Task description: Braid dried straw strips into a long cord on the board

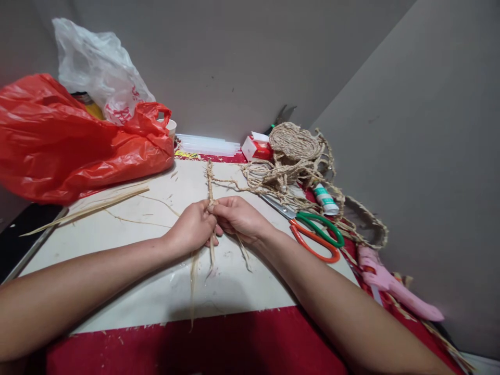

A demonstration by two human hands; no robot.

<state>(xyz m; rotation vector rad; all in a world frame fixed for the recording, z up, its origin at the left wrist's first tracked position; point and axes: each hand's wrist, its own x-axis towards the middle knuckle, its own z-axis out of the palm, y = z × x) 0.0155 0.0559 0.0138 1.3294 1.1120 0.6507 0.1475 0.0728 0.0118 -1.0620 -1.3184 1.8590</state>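
Both hands meet over the middle of a white board, pinching a straw braid between their fingertips. My left hand is closed on the braid from the left side. From the right, my right hand grips it with thumb and fingers. The plaited part runs away from me, its far end on the board. Loose straw strands hang below the fingers toward me. The exact hold of each finger on the strands is partly hidden.
Green-and-orange-handled scissors lie right, beside a heap of braided straw rope. A pink glue gun is at the far right. Red plastic bag and loose straw are left. Clear sticks and a red-white box lie behind.
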